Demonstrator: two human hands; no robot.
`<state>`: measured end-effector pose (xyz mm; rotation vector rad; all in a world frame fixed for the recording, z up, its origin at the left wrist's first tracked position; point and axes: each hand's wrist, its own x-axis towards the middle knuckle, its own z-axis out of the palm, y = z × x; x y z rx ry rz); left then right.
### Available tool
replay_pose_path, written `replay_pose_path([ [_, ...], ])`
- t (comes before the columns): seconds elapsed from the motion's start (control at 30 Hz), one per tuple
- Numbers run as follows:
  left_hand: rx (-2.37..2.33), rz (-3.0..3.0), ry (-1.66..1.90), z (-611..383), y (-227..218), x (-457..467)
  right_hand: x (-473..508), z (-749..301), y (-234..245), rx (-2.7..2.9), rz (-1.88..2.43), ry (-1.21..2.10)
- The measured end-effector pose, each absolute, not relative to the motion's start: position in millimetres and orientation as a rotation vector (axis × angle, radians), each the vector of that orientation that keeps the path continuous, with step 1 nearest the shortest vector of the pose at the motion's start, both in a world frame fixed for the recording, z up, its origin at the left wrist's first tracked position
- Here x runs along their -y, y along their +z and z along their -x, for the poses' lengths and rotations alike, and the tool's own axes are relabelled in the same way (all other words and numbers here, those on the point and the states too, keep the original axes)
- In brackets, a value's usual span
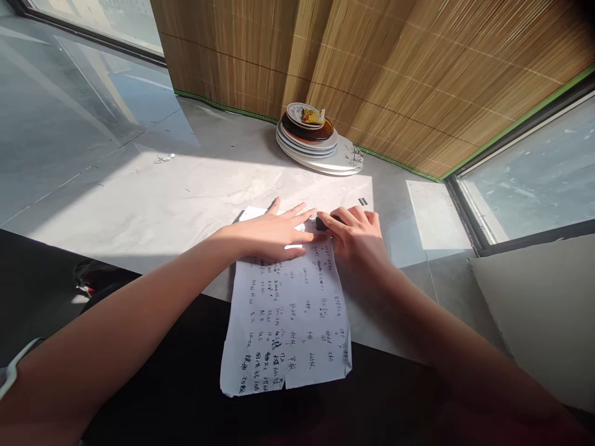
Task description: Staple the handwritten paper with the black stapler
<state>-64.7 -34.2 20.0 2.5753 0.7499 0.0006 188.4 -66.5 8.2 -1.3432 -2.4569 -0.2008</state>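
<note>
A handwritten sheet of white paper (297,310) lies on the pale stone surface, its lower part reaching past the near edge. My left hand (274,234) rests flat across the upper part of the sheet, fingers spread and pointing right. At the sheet's upper right edge, my right hand (360,235) is closed over a black object (321,222) that looks like a small stapler. Most of that object is hidden under the fingers. Two short dark strips (362,201) lie just beyond my right hand.
Stacked plates (320,164) stand at the back, a yellow packet (312,116) on top. Behind them hangs a bamboo blind (372,68). Small scraps (165,158) are scattered on the left. Window frames (469,210) border the surface, and a white panel (539,310) stands at right.
</note>
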Motion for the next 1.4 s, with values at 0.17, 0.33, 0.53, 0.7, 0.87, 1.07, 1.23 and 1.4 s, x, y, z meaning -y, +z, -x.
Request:
replay_pose_path([
  [0.17,-0.773,-2.548,-0.049,64.9,23.3,34.6,65.3,-193.6,7.0,2.438,1.323,-0.166],
  [0.33,-0.797,-2.519,-0.005,66.4,24.1,34.8,46.5,-221.8,5.7,2.255,1.413,-0.062],
  [0.53,-0.799,-2.408,0.211,70.2,29.2,37.1,26.3,-238.2,1.2,2.026,1.514,0.102],
  [0.7,-0.790,-2.429,0.176,73.3,27.7,34.6,24.2,-234.9,-3.0,2.044,1.598,0.196],
  [0.87,-0.791,-2.482,0.113,72.8,23.9,32.9,20.7,-229.3,-7.3,2.018,1.638,0.158],
  [1.07,-0.799,-2.533,0.026,72.5,25.6,30.3,19.3,-218.8,-10.6,1.978,1.680,0.090],
  [1.23,-0.772,-2.498,0.183,74.4,22.6,30.8,18.0,-214.7,-16.1,1.943,1.662,0.067],
  [1.4,-0.775,-2.224,0.548,74.9,18.3,27.8,22.4,-214.3,8.6,1.863,1.638,0.101],
])
